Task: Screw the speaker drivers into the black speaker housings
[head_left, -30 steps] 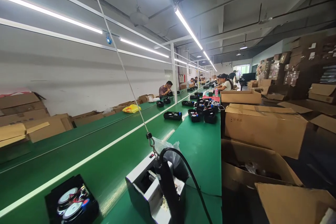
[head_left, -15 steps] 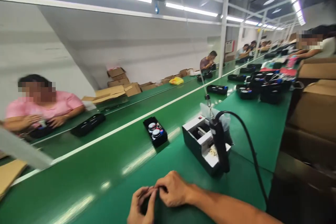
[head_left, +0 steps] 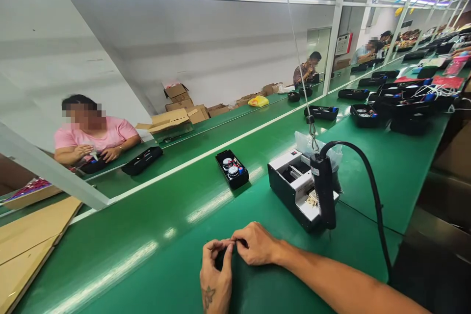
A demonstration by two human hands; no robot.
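Low over the green worktop (head_left: 176,274), my left hand (head_left: 217,274) and my right hand (head_left: 256,246) meet fingertip to fingertip. The fingers of both are closed in a pinch; anything held between them is too small or hidden to make out. Right of them stands a black and white box-shaped device (head_left: 290,191) with small pale pieces (head_left: 312,199) in its front tray. A black electric screwdriver (head_left: 324,191) hangs upright in front of it from a wire, its cable curving down to the right. Beyond my hands lies an open black speaker housing (head_left: 232,169) with two round drivers.
Across the line a person in pink (head_left: 95,132) works on a black part, with another black housing (head_left: 142,160) nearby. Cardboard (head_left: 37,240) lies at left. More black housings (head_left: 415,103) and white wires are piled at right. A white post (head_left: 334,29) rises behind.
The view has swung left and down, so the scene sits further right and higher. My hands keep the same fingertip-to-fingertip pose.
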